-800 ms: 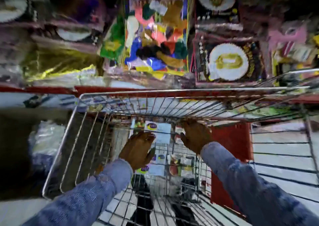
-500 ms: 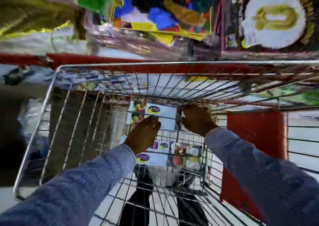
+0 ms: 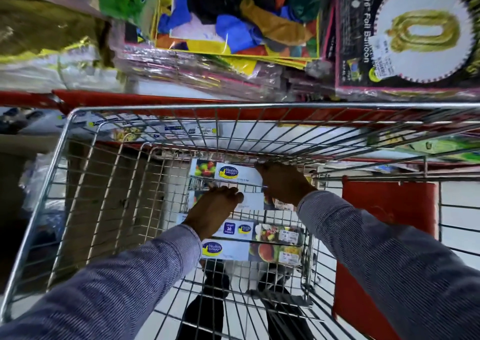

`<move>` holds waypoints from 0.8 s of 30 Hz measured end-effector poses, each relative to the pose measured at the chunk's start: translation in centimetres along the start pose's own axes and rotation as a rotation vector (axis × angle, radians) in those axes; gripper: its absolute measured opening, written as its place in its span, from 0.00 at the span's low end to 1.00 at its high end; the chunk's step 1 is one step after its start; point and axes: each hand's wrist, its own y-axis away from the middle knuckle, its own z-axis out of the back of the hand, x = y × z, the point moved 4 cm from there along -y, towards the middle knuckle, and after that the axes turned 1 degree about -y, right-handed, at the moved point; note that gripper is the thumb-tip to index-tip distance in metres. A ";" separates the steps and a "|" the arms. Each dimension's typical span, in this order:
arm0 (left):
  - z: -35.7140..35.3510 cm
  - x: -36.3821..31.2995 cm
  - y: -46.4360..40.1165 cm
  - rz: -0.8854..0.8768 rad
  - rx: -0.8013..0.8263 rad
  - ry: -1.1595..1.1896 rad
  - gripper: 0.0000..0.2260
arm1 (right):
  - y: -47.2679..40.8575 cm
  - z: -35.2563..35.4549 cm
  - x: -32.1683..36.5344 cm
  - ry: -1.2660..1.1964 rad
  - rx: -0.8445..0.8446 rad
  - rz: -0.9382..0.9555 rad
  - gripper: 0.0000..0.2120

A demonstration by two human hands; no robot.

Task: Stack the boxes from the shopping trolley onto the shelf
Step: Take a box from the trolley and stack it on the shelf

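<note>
Several white boxes with fruit pictures and a blue-and-yellow logo lie at the bottom of the wire shopping trolley [image 3: 78, 121]. The far box [image 3: 228, 173] lies by the trolley's front wall. My right hand [image 3: 283, 183] curls over its right end. A second box [image 3: 253, 200] lies just behind it, and my left hand [image 3: 213, 209] is pressed on its left part with fingers bent; the grip is hidden. Two more boxes [image 3: 233, 250] lie nearest me. The red-edged shelf [image 3: 168, 99] runs just beyond the trolley.
Packs of coloured balloons [image 3: 233, 22] and a foil number balloon pack [image 3: 415, 33] fill the shelf above the trolley. A lower shelf with flat packets [image 3: 168, 129] shows through the wire. A red panel [image 3: 389, 209] stands at the right. My feet show under the basket.
The view has dropped closer to the trolley. Both hands have gone deeper into the basket; the right hand has settled over the far box's right end and the left hand has slid nearer it.
</note>
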 end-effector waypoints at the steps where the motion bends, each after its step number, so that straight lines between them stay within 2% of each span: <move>1: 0.3 -0.2 0.0 0.009 -0.003 0.005 0.27 | -0.1 -0.1 0.1 0.005 -0.012 0.000 0.29; 6: 3.5 -1.1 1.6 0.064 -0.110 0.131 0.21 | 1.2 1.7 0.9 0.079 -0.074 0.005 0.28; 8: 5.6 -1.6 3.0 0.066 -0.122 0.160 0.21 | 3.0 3.9 1.6 0.080 -0.106 0.036 0.26; 11: 9.8 -2.1 5.8 0.102 -0.143 0.222 0.16 | 6.5 8.5 2.8 0.044 -0.129 0.075 0.25; 13: 13.6 -3.0 8.2 0.063 -0.172 0.213 0.18 | 9.8 12.5 4.0 0.041 -0.146 0.098 0.26; 16: 19.8 -4.3 11.7 0.028 -0.206 0.130 0.23 | 14.9 19.2 5.7 0.118 -0.218 0.146 0.21; 21: 31.5 -7.2 16.7 -0.005 -0.395 0.088 0.25 | 24.4 32.1 8.6 0.217 -0.338 0.154 0.23; 24: 39.6 -9.5 19.4 -0.036 -0.549 0.071 0.25 | 30.5 39.9 10.2 0.332 -0.484 0.136 0.23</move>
